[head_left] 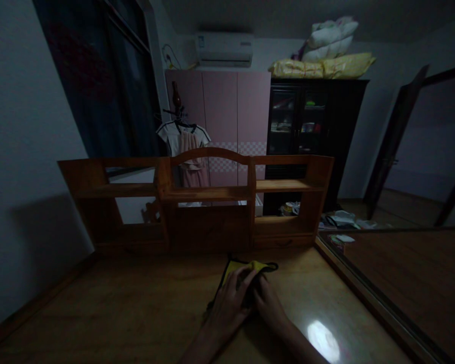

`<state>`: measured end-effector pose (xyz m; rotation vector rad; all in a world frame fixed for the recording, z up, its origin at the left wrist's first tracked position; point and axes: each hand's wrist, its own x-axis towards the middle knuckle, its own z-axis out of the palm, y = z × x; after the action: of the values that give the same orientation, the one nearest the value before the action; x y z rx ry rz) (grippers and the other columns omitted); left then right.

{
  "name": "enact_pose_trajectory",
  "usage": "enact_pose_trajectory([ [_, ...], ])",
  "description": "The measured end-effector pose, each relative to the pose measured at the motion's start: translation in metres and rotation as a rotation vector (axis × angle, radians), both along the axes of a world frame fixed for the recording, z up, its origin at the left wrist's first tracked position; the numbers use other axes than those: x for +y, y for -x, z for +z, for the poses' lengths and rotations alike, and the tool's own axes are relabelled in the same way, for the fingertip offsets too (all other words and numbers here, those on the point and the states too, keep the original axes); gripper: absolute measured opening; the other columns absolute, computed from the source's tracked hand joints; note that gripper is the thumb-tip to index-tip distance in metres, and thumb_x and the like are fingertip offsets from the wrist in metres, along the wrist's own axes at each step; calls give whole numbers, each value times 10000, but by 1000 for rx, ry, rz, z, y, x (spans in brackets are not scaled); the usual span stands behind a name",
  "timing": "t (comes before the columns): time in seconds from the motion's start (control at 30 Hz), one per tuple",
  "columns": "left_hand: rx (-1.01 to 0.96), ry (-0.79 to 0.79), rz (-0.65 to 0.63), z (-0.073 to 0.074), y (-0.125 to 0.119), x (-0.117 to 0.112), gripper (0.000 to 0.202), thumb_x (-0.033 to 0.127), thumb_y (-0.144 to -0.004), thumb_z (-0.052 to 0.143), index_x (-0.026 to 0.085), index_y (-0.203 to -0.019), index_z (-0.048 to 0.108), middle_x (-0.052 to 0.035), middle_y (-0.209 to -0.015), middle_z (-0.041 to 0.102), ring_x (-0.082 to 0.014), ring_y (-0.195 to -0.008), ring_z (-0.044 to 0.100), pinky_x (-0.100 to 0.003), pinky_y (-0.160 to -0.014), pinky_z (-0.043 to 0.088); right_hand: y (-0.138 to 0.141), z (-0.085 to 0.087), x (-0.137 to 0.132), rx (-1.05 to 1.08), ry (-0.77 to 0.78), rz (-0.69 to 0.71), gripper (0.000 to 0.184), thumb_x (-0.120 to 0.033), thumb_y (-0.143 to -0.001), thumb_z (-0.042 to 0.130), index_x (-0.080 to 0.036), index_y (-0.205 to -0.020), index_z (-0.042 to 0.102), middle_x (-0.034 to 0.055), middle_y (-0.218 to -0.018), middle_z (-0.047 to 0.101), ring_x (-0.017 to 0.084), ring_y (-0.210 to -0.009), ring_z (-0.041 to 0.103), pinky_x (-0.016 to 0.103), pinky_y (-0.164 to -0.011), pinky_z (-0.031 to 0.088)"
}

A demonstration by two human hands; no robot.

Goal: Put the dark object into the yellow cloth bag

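Note:
On the wooden bed board (144,308) lies a yellow cloth (233,265) with a dark edge, partly bunched up. My left hand (233,296) rests on it from the left, fingers bent over and gripping the fabric. From the right, my right hand (267,298) pinches the bunched part close beside the left fingers. The two hands almost touch. A dark underside of the cloth shows between them, and the fingertips are partly hidden in its folds.
A wooden headboard shelf (207,193) with open compartments stands at the far end. A raised wooden rail (358,283) runs along the right side, with the floor beyond. The white wall (41,242) borders the left. A pink wardrobe (220,106) and dark cabinet (337,116) stand behind.

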<state>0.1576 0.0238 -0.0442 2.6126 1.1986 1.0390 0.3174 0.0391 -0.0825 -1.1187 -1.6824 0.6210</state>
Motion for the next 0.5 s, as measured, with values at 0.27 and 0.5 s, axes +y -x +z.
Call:
enact_pose_trajectory([
  [0.27,-32,-44,31,-6,-1,2,815,201,-766,678,325,-1451,253,-84,-1383,382,-272,-1240,434,-431,-984,467,-2,-2,4,-94,9,-77,282,-151,-833,421,-159,-1043,610,125,-1007,682,232,-923,647,355,-826,522],
  [0.5,-52,13,48,-7,0,5,847,231,-737,702,322,-1449,252,-92,-1361,390,-273,-1227,448,-427,-975,477,-2,9,-1,-116,95,-131,245,-205,-829,484,-169,-1014,641,104,-947,700,242,-867,662,339,-783,520],
])
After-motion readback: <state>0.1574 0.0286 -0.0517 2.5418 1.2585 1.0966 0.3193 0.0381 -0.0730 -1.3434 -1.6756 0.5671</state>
